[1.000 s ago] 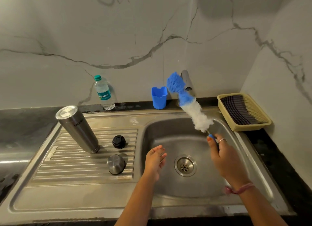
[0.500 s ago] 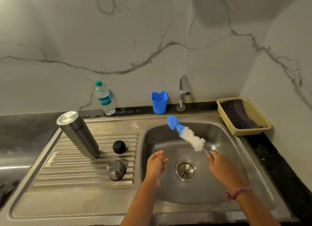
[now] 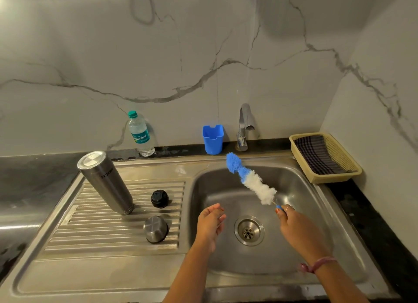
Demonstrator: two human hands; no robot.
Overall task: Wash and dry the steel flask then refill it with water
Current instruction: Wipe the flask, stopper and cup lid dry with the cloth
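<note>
The brush (image 3: 250, 180) has swung down over the sink (image 3: 334, 223), gripped by the right hand (image 3: 296, 225); the left hand (image 3: 210, 223) hangs loose, empty. The flask (image 3: 106, 181) stands inverted on the drainboard, caps beside. Flicked drips may wet it.

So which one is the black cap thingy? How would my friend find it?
Start at the steel sink and look at the ridged draining board on its left. An upside-down steel flask stands there, and beside its base sits the black cap. The only other small thing nearby, the steel cup lid, is shiny silver and sits closer to the person.
</note>
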